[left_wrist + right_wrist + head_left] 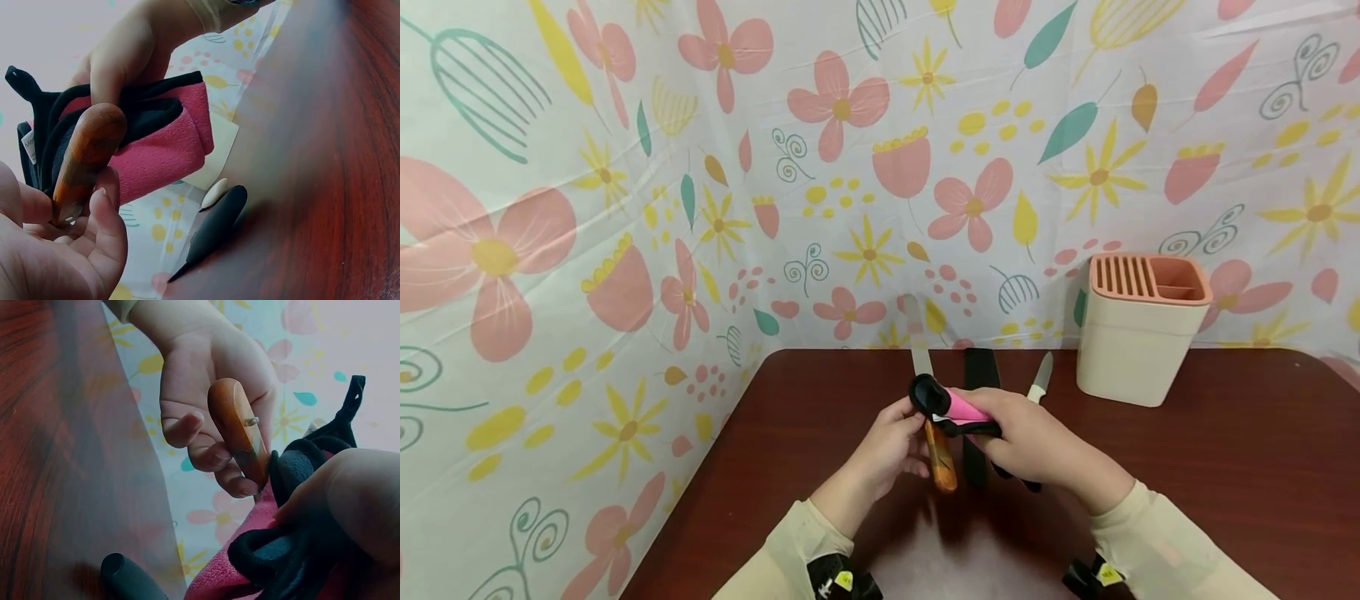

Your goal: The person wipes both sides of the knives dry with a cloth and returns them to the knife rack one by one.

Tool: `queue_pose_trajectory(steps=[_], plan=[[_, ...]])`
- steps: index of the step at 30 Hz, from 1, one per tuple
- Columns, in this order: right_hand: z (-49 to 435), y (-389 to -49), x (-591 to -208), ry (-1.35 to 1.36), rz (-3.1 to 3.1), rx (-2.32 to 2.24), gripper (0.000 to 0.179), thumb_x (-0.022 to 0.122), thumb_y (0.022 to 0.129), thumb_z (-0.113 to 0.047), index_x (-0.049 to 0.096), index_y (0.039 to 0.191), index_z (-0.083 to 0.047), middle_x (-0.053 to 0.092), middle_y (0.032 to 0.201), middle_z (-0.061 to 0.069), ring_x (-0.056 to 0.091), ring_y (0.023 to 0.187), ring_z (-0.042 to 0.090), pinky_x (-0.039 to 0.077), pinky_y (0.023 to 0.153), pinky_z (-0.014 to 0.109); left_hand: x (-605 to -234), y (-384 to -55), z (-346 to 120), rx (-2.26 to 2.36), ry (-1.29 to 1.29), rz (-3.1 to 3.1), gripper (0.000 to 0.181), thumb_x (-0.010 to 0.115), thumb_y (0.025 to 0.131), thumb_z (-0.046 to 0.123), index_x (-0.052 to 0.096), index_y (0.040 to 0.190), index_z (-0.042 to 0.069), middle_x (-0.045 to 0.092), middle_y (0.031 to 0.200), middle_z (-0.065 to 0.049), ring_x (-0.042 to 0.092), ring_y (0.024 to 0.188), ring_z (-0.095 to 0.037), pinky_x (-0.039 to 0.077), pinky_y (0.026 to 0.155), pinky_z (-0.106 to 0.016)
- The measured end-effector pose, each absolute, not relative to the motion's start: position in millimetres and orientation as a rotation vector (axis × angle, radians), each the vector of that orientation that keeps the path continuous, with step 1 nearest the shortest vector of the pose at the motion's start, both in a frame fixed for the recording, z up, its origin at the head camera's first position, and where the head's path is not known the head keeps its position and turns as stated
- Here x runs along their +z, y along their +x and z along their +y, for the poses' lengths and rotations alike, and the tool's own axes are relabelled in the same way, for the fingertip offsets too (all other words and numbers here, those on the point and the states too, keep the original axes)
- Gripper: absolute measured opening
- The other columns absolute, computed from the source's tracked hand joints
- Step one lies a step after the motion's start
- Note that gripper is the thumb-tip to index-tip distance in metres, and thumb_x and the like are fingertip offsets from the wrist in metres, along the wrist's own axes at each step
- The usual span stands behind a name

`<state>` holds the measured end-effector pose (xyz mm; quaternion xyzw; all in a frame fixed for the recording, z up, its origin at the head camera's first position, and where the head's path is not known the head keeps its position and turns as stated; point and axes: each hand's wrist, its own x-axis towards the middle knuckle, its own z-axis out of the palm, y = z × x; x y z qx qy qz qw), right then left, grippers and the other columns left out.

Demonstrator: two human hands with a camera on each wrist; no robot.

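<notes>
My left hand point(883, 446) grips a knife by its brown wooden handle point(942, 458), close to where the blade starts. The long blade point(921, 354) points away toward the patterned backdrop. In my right hand point(1026, 429) is a folded pink cloth point(966, 407) with black trim and a hanging loop. The cloth lies against the knife around the handle's upper end, covering the start of the blade. From the right wrist view, the handle point(234, 419) slants across the left hand's fingers, with the right thumb point(312, 494) pressing the cloth.
On the dark red table point(1240, 467), a black knife point(981, 367) lies right of the held one. Past it is a white-handled knife point(1039, 385), partly behind my right hand. A cream knife holder point(1135, 350) with a slotted orange top stands at the back right.
</notes>
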<state>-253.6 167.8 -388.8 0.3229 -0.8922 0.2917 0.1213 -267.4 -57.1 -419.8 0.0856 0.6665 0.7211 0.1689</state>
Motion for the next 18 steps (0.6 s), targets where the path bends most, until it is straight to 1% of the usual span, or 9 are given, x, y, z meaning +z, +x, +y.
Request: queue_pose_trajectory(steps=[5,11,15,18], plan=[[168.7,-253.1,-390.4,1.001,-2.606,0.852,0.052,0.074,0.085,-0.002,0.067,0.133,-0.021,0.072,0.119,-0.007,0.063,0.099,0.009,0.056,0.087,0.035,-420.8,-269.1,-59.9,2.051,0.232,1.897,0.033,0.044,0.108,0.016,0.062,0.135,0.018,0.069,0.093,-0.001,0.065,0.069,-0.014,0.054,0.051,-0.025],[169.9,-251.9,-391.8,1.103,-2.588,0.835,0.059,0.072,0.085,-0.001,0.063,0.140,-0.021,0.071,0.127,-0.007,0.065,0.107,0.008,0.057,0.092,0.035,-420.0,-269.7,-61.4,2.070,0.216,1.871,0.028,0.054,0.104,0.022,0.062,0.131,0.018,0.070,0.083,0.002,0.066,0.065,-0.013,0.052,0.049,-0.026],[169.9,-251.3,-390.4,1.139,-2.574,0.827,0.061,0.071,0.084,0.001,0.063,0.141,-0.020,0.071,0.127,-0.007,0.066,0.107,0.007,0.057,0.092,0.035,-418.3,-270.9,-61.6,2.080,0.228,1.861,0.026,0.056,0.104,0.021,0.063,0.129,0.018,0.068,0.080,0.003,0.063,0.061,-0.012,0.052,0.049,-0.026],[169.8,-250.8,-387.4,1.164,-2.582,0.833,0.063,0.069,0.084,0.002,0.062,0.141,-0.021,0.071,0.125,-0.009,0.065,0.104,0.006,0.057,0.091,0.033,-416.6,-272.3,-62.3,2.078,0.235,1.866,0.027,0.056,0.104,0.022,0.063,0.129,0.015,0.070,0.080,0.004,0.062,0.060,-0.012,0.051,0.049,-0.026]])
